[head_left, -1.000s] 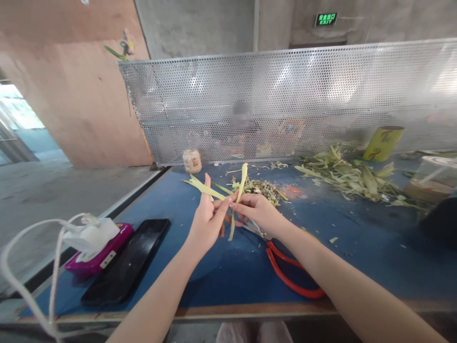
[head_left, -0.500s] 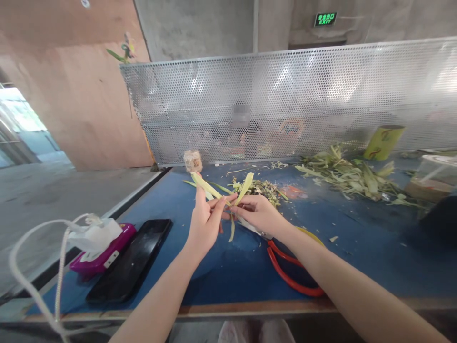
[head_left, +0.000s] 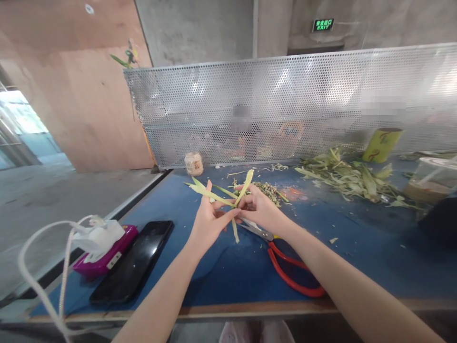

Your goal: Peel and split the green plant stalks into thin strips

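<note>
Between my two hands, over the middle of the table, are pale green strips of leaf (head_left: 245, 186) that look like corn husk. My left hand (head_left: 210, 216) pinches them from the left, with one strip lying across its fingers toward the upper left. From the right, my right hand (head_left: 259, 207) pinches the same bundle where the strips cross. One strip stands up between the hands and a short end hangs below. Scissors (head_left: 291, 271) with red handles lie under my right forearm, blades toward my hands. A heap of chopped plant bits (head_left: 269, 191) lies just behind.
At left are a black phone (head_left: 132, 262), a purple power strip (head_left: 103, 255) and a white charger with cable. A husk pile (head_left: 342, 176), a yellow-green can (head_left: 382, 145) and a plastic cup (head_left: 430, 178) stand right. A perforated metal screen (head_left: 214, 109) borders the back.
Both hands have shifted slightly right. The left-hand strip has spread and lies flatter, and the fingertips have moved closer together at the crossing. More of the scissor blades shows.
</note>
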The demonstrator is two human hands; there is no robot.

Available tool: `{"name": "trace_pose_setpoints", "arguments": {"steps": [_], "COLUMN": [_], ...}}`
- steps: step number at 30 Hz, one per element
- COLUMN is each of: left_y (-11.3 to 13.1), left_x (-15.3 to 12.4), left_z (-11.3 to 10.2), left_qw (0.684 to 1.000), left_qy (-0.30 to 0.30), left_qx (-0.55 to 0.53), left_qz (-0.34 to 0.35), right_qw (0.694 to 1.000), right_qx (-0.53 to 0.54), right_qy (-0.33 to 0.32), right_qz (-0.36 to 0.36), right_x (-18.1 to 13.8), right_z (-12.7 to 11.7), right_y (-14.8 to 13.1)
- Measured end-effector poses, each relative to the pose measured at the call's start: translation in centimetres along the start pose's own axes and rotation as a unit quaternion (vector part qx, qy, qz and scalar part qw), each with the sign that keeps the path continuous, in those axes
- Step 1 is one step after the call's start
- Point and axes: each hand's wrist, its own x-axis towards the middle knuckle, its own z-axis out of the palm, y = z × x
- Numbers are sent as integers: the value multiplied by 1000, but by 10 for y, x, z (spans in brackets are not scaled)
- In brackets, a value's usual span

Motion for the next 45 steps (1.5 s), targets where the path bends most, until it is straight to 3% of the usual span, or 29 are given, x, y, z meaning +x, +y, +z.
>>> {"name": "trace_pose_setpoints", "arguments": {"steps": [15, 19, 23, 25, 28, 30, 33, 45], "left_y": [-4, -1, 1, 2, 1, 0, -1, -1], "left_x": [3, 2, 2, 2, 2, 2, 3, 4], "left_z": [-4, -5, -3, -2, -2, -3, -3, -3], "left_qw": [998, 996, 994, 993, 989, 989, 990, 992], "left_qy": [-63, -65, -39, -14, 11, 18, 29, 75], "left_qx": [-11, -38, -81, -103, -132, -141, -134, -97], "left_qz": [-8, -57, -62, -62, -60, -49, -23, 30], "right_qw": [988, 990, 990, 982, 934, 897, 869, 887], "right_qx": [-96, -112, -135, -174, -295, -378, -446, -427], "right_qy": [-112, -78, -37, 33, 104, 89, 76, -20], "right_qz": [-50, -28, -34, -70, -172, -211, -199, -176], "right_x": [1, 1, 0, -1, -4, -5, -5, -9], "right_z": [-20, -22, -18, -15, -10, -8, -6, -5], "right_y": [5, 3, 0, -2, -4, -3, 1, -7]}}
